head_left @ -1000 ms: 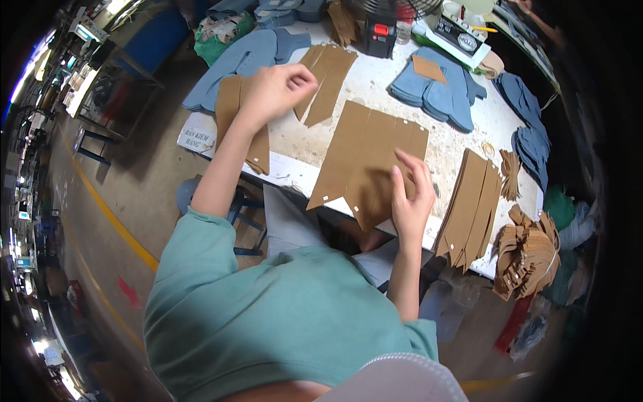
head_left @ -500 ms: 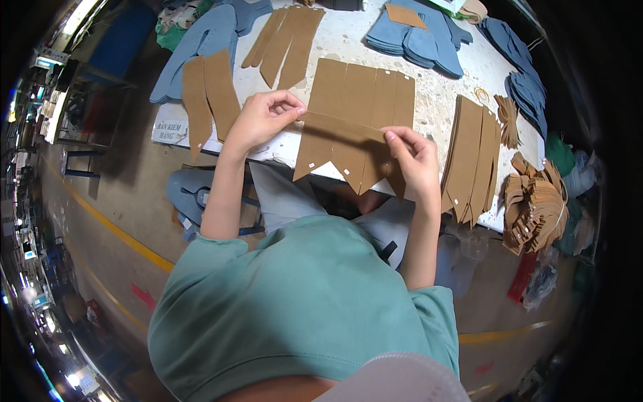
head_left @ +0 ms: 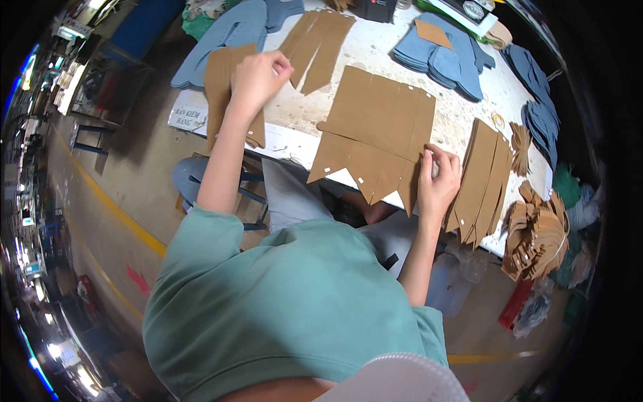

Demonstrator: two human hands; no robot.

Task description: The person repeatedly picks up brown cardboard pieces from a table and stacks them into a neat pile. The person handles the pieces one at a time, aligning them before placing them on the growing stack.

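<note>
A long thin brown strip (head_left: 372,143) lies crosswise over a row of brown pieces (head_left: 385,100) with pointed lower ends, laid side by side on the white table. At the strip's right end, my right hand (head_left: 440,179) pinches it between thumb and fingers, the other fingers curled. My left hand (head_left: 261,79) is away from the strip, its fingers curled with nothing visible in them. It hovers at the brown pieces (head_left: 219,84) on the left, partly covering them. Further brown pieces (head_left: 321,50) lie just beyond it.
Stacked brown pieces (head_left: 477,177) and a fanned brown bundle (head_left: 536,234) lie on the right. Blue-grey cut pieces are stacked at the far left (head_left: 224,43), far right (head_left: 439,57) and right edge (head_left: 539,127). A blue stool (head_left: 191,177) stands below the table's left edge.
My left hand has let go of the strip's left end and moved left to the brown pieces there. The strip, held up between both hands before, now lies across the row. The view has shifted.
</note>
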